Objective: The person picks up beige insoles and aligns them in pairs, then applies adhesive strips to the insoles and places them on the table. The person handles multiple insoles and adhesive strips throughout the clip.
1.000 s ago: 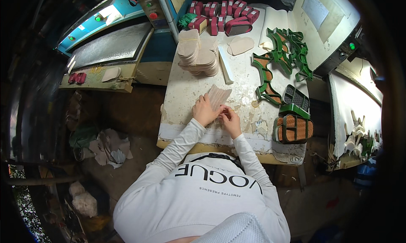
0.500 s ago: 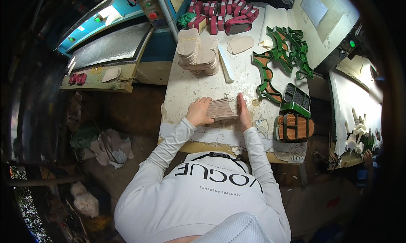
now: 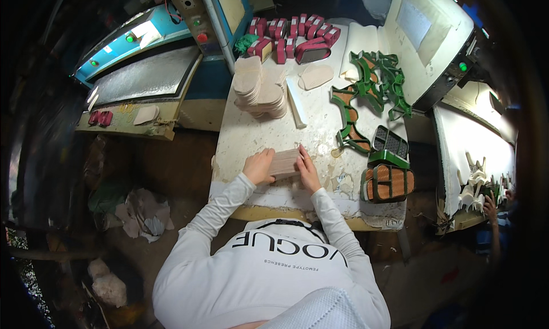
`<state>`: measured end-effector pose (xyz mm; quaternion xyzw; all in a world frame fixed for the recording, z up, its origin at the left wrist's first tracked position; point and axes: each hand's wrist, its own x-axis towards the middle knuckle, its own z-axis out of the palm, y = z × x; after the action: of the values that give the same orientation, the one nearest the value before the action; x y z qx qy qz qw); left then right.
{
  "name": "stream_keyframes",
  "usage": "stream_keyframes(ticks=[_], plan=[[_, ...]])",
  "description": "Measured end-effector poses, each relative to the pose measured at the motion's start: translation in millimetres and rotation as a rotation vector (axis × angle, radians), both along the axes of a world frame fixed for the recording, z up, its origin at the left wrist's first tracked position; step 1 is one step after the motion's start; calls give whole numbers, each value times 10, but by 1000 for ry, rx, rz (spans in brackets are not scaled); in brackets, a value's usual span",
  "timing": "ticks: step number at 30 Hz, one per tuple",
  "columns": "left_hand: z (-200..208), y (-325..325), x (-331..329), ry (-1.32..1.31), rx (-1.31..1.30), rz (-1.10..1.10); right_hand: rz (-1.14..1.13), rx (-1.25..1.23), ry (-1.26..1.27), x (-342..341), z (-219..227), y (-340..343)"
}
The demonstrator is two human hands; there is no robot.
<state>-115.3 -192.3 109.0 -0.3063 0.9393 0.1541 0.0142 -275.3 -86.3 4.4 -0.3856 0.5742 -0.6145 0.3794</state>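
A stack of beige insole-shaped pieces (image 3: 284,163) stands on edge near the front of the white table (image 3: 240,140). Its left end is gripped by my left hand (image 3: 259,167), fingers closed over the top. My right hand (image 3: 308,170) presses the right end, fingers together, so the stack is squeezed between both hands. Beyond it, at the left, lie taller stacks of similar insole pieces (image 3: 260,100). Next to them are a long white strip (image 3: 296,103) and a flat insole piece (image 3: 315,76).
Green metal cutting dies (image 3: 347,120) lie along the table's right side, some with brown backing (image 3: 398,182). Small dark-red dies (image 3: 313,53) crowd the far end. Machines (image 3: 429,43) flank the table. At far right, another person's hand (image 3: 490,207) shows near white pieces.
My right hand has moved in against the stack's right end. The stack's fanned edges now look even and tighter. The whole view has shifted slightly.
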Motion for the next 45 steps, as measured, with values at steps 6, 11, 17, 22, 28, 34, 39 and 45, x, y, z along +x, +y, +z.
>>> stream_keyframes(ticks=[6,11,17,22,28,34,39,45], plan=[[81,11,87,-10,129,22,-133,90,-160,-346,260,232],[-13,72,153,534,1127,106,-152,-78,-134,-488,750,446],[-286,601,-54,1134,2247,280,-57,-301,-39,-176,1286,485],[-289,781,-166,1116,3183,398,-36,-395,296,127,1549,560],[-84,783,-109,1203,3302,179,97,-466,333,248,1565,713],[28,722,-96,1178,3206,-208,313,-322,-691,-52,1252,694],[87,444,-37,1203,3057,-311,258,121,-291,-132,957,764],[-254,440,70,1129,3037,-152,740,-220,-665,-205,845,818]])
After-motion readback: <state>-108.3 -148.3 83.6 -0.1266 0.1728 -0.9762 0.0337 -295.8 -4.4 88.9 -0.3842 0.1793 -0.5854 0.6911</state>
